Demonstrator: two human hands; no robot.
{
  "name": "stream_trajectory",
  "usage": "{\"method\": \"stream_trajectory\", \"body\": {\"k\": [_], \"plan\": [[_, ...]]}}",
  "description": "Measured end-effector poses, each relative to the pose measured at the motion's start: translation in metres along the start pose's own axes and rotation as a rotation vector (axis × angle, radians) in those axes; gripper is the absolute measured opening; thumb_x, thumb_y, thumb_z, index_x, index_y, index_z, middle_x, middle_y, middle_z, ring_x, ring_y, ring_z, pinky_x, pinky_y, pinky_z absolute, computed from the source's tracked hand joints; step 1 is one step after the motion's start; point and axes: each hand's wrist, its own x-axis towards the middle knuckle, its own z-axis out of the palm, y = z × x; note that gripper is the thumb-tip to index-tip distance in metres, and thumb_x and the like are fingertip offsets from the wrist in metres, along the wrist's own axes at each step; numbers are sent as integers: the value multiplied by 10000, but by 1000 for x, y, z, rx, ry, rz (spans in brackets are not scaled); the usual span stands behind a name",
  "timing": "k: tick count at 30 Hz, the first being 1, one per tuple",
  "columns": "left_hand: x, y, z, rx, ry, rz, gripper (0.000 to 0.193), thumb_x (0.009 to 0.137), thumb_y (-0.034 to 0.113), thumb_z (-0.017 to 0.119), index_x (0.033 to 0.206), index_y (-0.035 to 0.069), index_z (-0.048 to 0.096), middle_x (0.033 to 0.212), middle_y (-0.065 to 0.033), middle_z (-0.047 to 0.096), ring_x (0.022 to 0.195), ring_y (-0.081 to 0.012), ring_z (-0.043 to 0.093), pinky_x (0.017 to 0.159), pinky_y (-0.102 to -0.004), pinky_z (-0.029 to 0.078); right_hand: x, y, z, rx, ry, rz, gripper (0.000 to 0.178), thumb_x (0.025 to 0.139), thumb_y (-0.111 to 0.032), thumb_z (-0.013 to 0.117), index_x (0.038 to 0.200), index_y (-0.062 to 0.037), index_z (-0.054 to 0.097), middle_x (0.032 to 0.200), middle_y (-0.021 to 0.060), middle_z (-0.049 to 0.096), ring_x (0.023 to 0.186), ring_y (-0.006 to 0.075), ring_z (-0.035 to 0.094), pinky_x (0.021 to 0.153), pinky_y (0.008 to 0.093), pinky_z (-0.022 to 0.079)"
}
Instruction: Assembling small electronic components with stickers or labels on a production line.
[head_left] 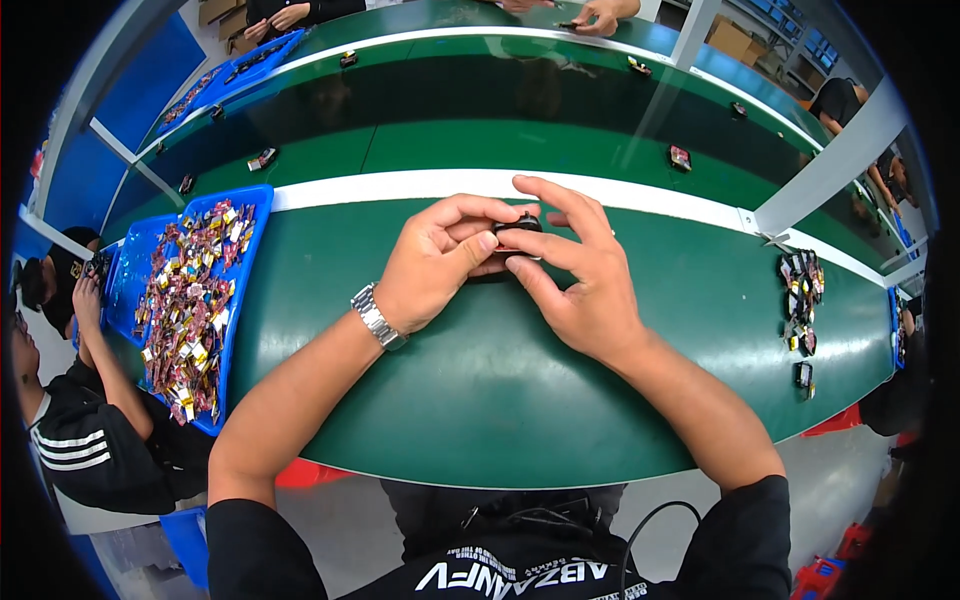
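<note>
Above the middle of the green worktop (480, 400), my left hand (435, 250) grips a small black plastic housing (517, 222) between thumb and fingers. A thin reddish edge shows low on the piece. My right hand (585, 275) pinches the same piece from the other side with thumb and index finger, its other fingers raised. The fingers hide most of the piece. To the left lies a blue tray (262, 215) heaped with small circuit parts (190, 310) in red, white and yellow.
Several black assembled pieces (801, 300) stand in a cluster at the right. Beyond a white rail (380, 187) runs a green conveyor belt (560, 150) carrying scattered units (680, 157). Grey posts (835, 150) rise at the right. Co-workers sit left (100, 440) and across the belt.
</note>
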Motion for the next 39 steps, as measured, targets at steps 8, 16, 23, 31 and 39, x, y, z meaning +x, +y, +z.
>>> {"method": "stream_trajectory", "body": {"k": [8,16,23,31,39], "plan": [[2,-5,-7,-69,-59,-12,248,981,132,601,1194,21,539,1352,-202,562,1178,-264,617,963,-399,562,2,5,-1,-81,28,-70,200,741,-42,751,937,-74,730,1272,118,596,1160,336,553,950,417,475],[4,-17,3,-125,-171,7,353,982,174,601,1293,18,542,1276,-94,613,1099,-135,625,887,-304,563,-6,-5,-9,0,-42,137,175,780,-12,682,945,-21,739,1307,173,566,1228,319,547,986,430,483],[-6,-12,-2,-132,-61,-37,306,969,114,593,1255,6,583,1144,-94,673,1013,-133,659,849,-298,581,0,-3,4,127,-94,195,198,782,-29,642,960,0,726,1391,192,515,1262,325,522,1032,437,436],[6,-15,12,-17,-39,-42,286,982,138,580,1228,-6,602,1141,-95,671,1000,-140,664,844,-308,584,-2,3,-16,-14,-158,128,194,808,-79,660,981,-27,730,1430,218,492,1235,334,572,1006,423,460],[1,-6,-4,-48,58,-94,319,985,135,593,1273,11,535,1242,-112,609,1124,-191,627,940,-351,567,3,6,5,-38,47,0,187,780,15,720,955,-47,701,1173,136,615,1058,291,620,847,368,532]]}}
